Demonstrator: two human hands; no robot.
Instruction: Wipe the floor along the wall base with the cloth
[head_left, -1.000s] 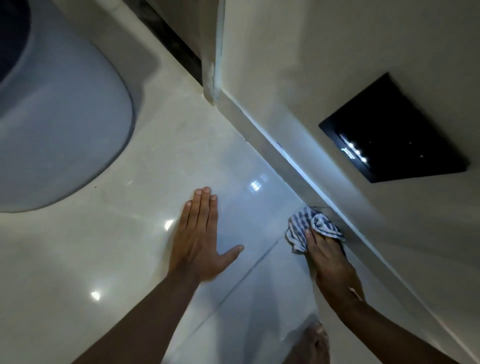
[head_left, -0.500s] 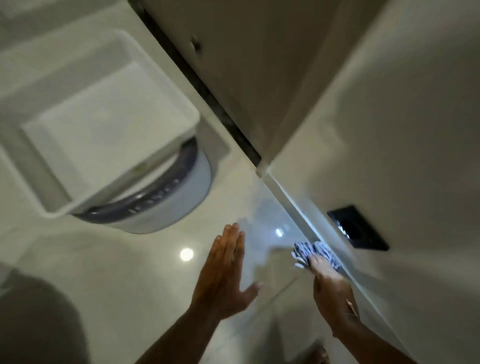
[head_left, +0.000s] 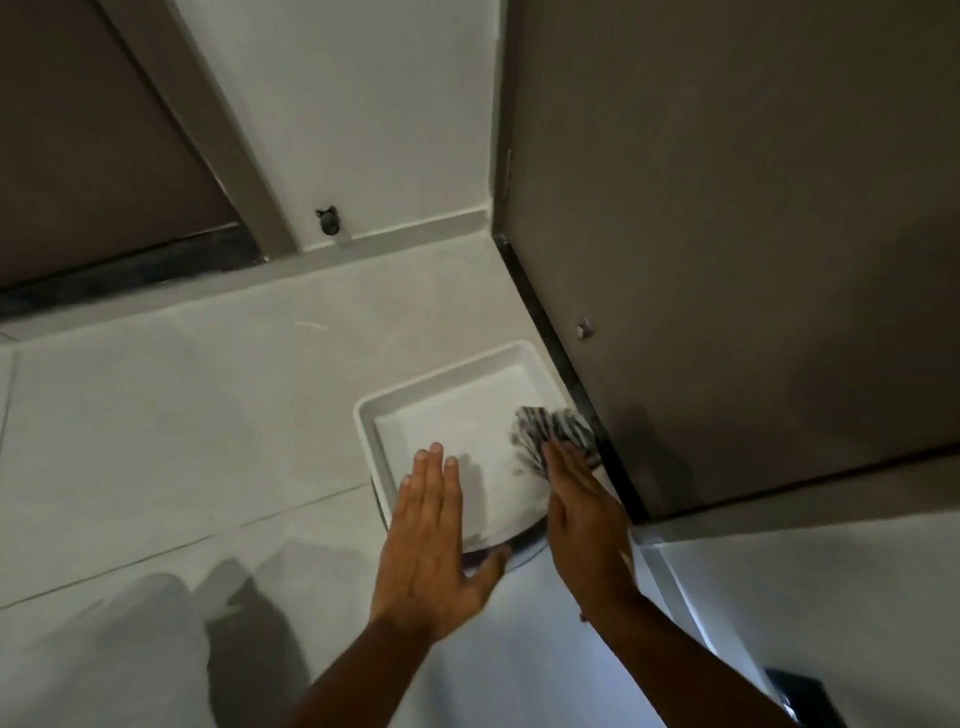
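- My right hand (head_left: 582, 514) grips the cloth (head_left: 553, 431) against the door (head_left: 727, 260) base.
- My left hand (head_left: 431, 540) is flat, fingers spread, empty.
- A white tray (head_left: 374, 415) sits just ahead of both hands.

Right hand (head_left: 584, 525) stretched forward, fingertips on a crumpled grey-and-white striped cloth (head_left: 553, 431) near the dark strip at the foot of a brown door (head_left: 727, 260). Left hand (head_left: 428, 540) flat and spread, fingers together, over the near edge of a shallow white square tray (head_left: 447, 374). Pale glossy tiled floor (head_left: 182, 415) around, white wall (head_left: 353, 104) behind, hand shadows at lower left
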